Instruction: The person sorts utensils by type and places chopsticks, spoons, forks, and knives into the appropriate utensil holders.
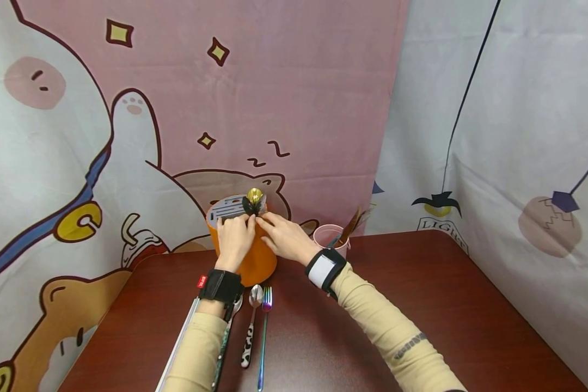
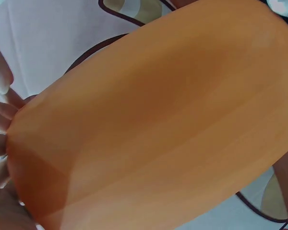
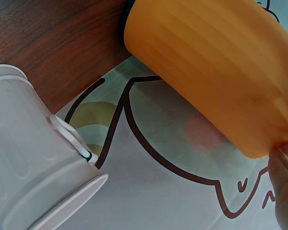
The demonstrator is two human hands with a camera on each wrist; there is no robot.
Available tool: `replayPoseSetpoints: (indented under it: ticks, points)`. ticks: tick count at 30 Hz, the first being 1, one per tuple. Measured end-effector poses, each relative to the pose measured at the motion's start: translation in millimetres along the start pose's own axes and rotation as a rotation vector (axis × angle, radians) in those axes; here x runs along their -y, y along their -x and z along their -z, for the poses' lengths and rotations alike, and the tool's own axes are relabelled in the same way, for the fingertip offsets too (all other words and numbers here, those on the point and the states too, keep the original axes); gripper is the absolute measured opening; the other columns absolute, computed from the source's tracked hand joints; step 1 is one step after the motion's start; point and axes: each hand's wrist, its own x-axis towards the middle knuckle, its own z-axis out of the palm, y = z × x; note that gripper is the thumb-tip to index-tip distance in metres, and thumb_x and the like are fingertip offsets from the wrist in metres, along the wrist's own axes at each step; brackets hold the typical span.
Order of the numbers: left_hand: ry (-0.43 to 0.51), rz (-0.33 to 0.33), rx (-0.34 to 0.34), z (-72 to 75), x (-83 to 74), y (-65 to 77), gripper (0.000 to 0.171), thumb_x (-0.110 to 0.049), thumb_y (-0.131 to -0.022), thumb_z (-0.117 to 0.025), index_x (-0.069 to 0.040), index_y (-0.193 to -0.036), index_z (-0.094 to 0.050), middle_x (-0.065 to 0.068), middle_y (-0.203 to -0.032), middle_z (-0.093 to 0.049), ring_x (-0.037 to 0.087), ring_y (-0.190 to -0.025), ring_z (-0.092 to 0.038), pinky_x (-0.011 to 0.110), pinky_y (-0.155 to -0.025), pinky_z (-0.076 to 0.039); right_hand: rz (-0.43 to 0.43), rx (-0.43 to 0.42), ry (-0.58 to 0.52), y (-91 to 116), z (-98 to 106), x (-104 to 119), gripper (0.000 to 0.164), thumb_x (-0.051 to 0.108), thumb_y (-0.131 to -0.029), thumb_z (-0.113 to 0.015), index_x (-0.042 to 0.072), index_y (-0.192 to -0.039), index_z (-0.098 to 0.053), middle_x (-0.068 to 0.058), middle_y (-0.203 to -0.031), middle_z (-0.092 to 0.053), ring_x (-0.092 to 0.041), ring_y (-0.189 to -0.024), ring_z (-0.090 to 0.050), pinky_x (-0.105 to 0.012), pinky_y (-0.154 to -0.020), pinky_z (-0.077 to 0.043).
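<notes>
Both the left hand (image 1: 236, 239) and the right hand (image 1: 289, 237) meet at the rim of an orange holder (image 1: 257, 267), upright toward the table's far edge. Their fingers are bent and partly closed, the fingertips together just below a gold spoon (image 1: 255, 194) whose bowl rises above the rim; whether either hand pinches it cannot be told. Dark pieces (image 1: 250, 206) beside the bowl are too small to name.

Only the head view shows the holder's slotted gray top (image 1: 225, 209) and the cutlery before it: a spotted-handled spoon (image 1: 247, 343), a rainbow fork (image 1: 263, 343) and a green-handled spoon (image 1: 224, 343) partly behind the left forearm, near a pale strip (image 1: 177, 345).

The left wrist camera gives mostly smooth orange wall, with fingers (image 2: 0, 115) along one end. The right wrist camera picks out the handle (image 3: 72, 136) on a pink bucket (image 3: 29, 148), well apart from the holder, and the holder's dark base (image 3: 126, 19). From above, a brown, feathery thing (image 1: 349, 228) leans out of that bucket.
</notes>
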Motion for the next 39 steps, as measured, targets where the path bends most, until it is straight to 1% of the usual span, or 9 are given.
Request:
replayPoseSetpoints:
  ticks: [5, 9, 13, 16, 21, 26, 30, 34, 39]
  points:
    - [-0.033, -0.023, 0.058, 6.4, 0.3, 0.2, 0.04, -0.025, -0.099, -0.047, -0.002, -0.073, -0.067, 0.016, -0.062, -0.063, 0.041, -0.08, -0.066, 0.07, -0.107, -0.02, 0.005, -0.007, -0.005, -0.8, -0.8, 0.5, 0.046, 0.027, -0.094, -0.059, 0.007, -0.135, -0.052, -0.011, -0.132, -0.054, -0.022, -0.121, -0.054, -0.032, -0.098, -0.049]
    - [-0.041, -0.081, 0.081, 11.5, 4.1, 2.7, 0.036, -0.025, -0.098, -0.049, 0.002, -0.088, -0.071, 0.021, -0.081, -0.071, 0.042, -0.091, -0.065, 0.071, -0.105, -0.022, 0.005, -0.016, -0.014, -1.4, -1.6, 1.0, 0.045, 0.026, -0.093, -0.06, 0.008, -0.134, -0.053, -0.011, -0.131, -0.055, -0.022, -0.12, -0.055, -0.033, -0.097, -0.049]
    - [-0.044, -0.14, 0.08, 16.0, 9.2, 6.9, 0.032, -0.024, -0.096, -0.054, 0.003, -0.1, -0.071, 0.022, -0.096, -0.072, 0.042, -0.099, -0.064, 0.07, -0.104, -0.026, 0.003, -0.018, -0.022, -1.4, -2.2, 1.5, 0.045, 0.026, -0.093, -0.061, 0.007, -0.133, -0.054, -0.011, -0.131, -0.055, -0.022, -0.12, -0.055, -0.034, -0.097, -0.049]
    - [-0.029, -0.164, 0.077, 19.6, 12.6, 12.6, 0.029, -0.02, -0.094, -0.058, 0.004, -0.103, -0.069, 0.022, -0.102, -0.07, 0.041, -0.101, -0.064, 0.065, -0.102, -0.034, 0.002, -0.013, -0.017, -1.5, -2.4, 2.0, 0.045, 0.026, -0.093, -0.06, 0.007, -0.133, -0.053, -0.011, -0.131, -0.054, -0.022, -0.121, -0.055, -0.033, -0.097, -0.049]
    - [0.03, -0.186, -0.008, 26.6, 15.0, 25.4, 0.022, -0.016, -0.092, -0.061, 0.0, -0.103, -0.069, 0.019, -0.104, -0.07, 0.037, -0.099, -0.063, 0.05, -0.083, -0.052, 0.0, -0.003, -0.013, -1.4, -2.8, 2.7, 0.046, 0.027, -0.093, -0.06, 0.007, -0.134, -0.053, -0.011, -0.132, -0.054, -0.022, -0.12, -0.055, -0.033, -0.097, -0.049]
    - [0.074, -0.328, -0.146, 30.6, 15.4, 38.2, 0.015, -0.013, -0.089, -0.065, -0.004, -0.101, -0.069, 0.013, -0.1, -0.07, 0.031, -0.094, -0.063, 0.043, -0.074, -0.054, -0.002, -0.009, -0.008, -1.7, -2.8, 2.1, 0.046, 0.027, -0.093, -0.061, 0.008, -0.134, -0.053, -0.01, -0.13, -0.054, -0.021, -0.118, -0.056, -0.032, -0.097, -0.049]
    - [0.074, -0.422, -0.178, 30.7, 14.1, 50.6, 0.016, -0.013, -0.087, -0.068, -0.005, -0.101, -0.069, 0.011, -0.097, -0.07, 0.028, -0.087, -0.065, 0.04, -0.068, -0.054, 0.002, -0.013, 0.012, -1.7, -2.6, 1.3, 0.045, 0.027, -0.093, -0.059, 0.008, -0.134, -0.053, -0.01, -0.13, -0.054, -0.021, -0.117, -0.057, -0.032, -0.096, -0.049]
    - [0.056, -0.437, -0.111, 26.2, 13.3, 66.4, 0.013, -0.015, -0.083, -0.072, -0.007, -0.094, -0.069, 0.007, -0.085, -0.069, 0.023, -0.075, -0.066, 0.036, -0.061, -0.053, 0.011, -0.017, 0.01, -1.4, -2.5, 0.9, 0.045, 0.027, -0.094, -0.059, 0.008, -0.134, -0.053, -0.01, -0.13, -0.054, -0.021, -0.117, -0.057, -0.032, -0.096, -0.049]
    - [0.056, -0.35, 0.125, 17.1, 13.7, 84.9, 0.009, -0.017, -0.082, -0.074, -0.012, -0.083, -0.068, -0.002, -0.074, -0.065, 0.014, -0.062, -0.06, 0.028, -0.055, -0.048, 0.005, -0.023, 0.004, -0.6, -2.1, 0.7, 0.045, 0.028, -0.094, -0.059, 0.009, -0.134, -0.053, -0.01, -0.13, -0.055, -0.021, -0.117, -0.057, -0.031, -0.095, -0.05]
